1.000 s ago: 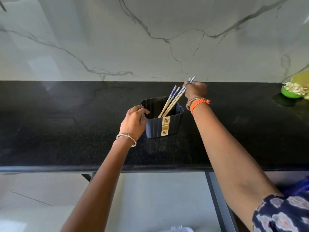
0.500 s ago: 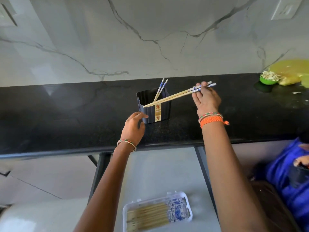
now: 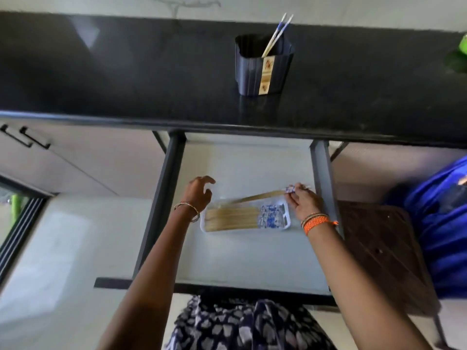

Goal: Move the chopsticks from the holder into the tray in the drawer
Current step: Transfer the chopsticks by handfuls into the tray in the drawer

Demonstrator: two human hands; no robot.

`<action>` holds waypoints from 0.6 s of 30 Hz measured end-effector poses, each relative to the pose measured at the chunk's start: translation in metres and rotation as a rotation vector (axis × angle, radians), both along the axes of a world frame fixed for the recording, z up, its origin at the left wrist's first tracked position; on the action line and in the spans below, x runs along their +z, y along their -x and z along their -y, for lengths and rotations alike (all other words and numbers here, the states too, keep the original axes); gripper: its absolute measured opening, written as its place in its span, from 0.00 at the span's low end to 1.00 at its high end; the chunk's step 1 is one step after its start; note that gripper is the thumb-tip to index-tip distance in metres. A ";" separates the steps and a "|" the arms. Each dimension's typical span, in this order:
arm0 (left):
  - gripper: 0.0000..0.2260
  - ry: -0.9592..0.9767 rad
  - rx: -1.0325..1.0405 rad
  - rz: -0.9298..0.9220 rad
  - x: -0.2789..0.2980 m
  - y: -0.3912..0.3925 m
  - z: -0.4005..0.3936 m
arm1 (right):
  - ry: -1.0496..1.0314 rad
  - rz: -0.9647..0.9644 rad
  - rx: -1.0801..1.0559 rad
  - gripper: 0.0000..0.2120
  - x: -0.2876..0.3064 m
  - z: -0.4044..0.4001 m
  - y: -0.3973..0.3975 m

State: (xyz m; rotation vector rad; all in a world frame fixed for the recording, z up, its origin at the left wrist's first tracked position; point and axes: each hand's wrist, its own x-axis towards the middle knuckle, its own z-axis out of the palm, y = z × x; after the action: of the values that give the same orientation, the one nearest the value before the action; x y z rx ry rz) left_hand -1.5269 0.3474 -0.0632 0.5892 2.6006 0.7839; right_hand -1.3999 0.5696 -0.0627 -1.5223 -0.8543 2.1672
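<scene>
Held chopsticks (image 3: 260, 197): pinched at the blue patterned end by the right hand (image 3: 304, 204), slanted across the tray's far edge, bare tips toward the left and low over the wood already there, patterned end raised at the right. Probably angled that way so the tips go in first and the pair lines up with the rest, patterned ends together. Tray (image 3: 286, 222): white plastic, resting on the pale floor of the open drawer (image 3: 250, 258), holding a row of chopsticks laid side by side, wood to the left, blue to the right. Left hand (image 3: 199, 192): hovering just off the tray's left end, fingers loosely curled and apart, gripping nothing, likely ready to steady the tray or nudge the tips in. Holder (image 3: 264, 65): dark ribbed cup up on the black counter (image 3: 126, 72), well apart from both hands, with one last pair (image 3: 276, 34) leaning against its right rim, so by the look of it one more trip remains. To the far right, blue cloth (image 3: 444, 223) beside a dark brown panel (image 3: 381, 248).
</scene>
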 end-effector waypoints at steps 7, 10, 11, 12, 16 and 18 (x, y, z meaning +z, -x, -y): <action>0.19 0.102 0.022 0.180 -0.040 -0.022 0.022 | 0.048 0.221 0.071 0.13 -0.043 0.025 0.005; 0.19 0.081 0.048 0.181 -0.040 -0.016 0.019 | 0.087 0.251 0.091 0.13 -0.050 0.031 0.013; 0.18 0.083 0.051 0.180 -0.039 -0.015 0.019 | 0.111 0.257 0.107 0.13 -0.054 0.033 0.014; 0.17 0.088 0.050 0.178 -0.039 -0.013 0.018 | 0.133 0.265 0.124 0.13 -0.057 0.036 0.015; 0.16 0.090 0.047 0.178 -0.041 -0.012 0.017 | 0.172 0.373 0.202 0.11 -0.068 0.043 0.016; 0.16 0.083 0.052 0.191 -0.042 -0.012 0.017 | 0.147 0.401 0.251 0.13 -0.063 0.042 0.018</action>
State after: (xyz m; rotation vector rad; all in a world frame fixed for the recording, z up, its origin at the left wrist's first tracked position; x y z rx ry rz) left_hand -1.5152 0.3300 -0.1056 0.4033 2.4678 0.7071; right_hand -1.4183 0.5273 -0.1259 -2.0678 -1.0809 2.1664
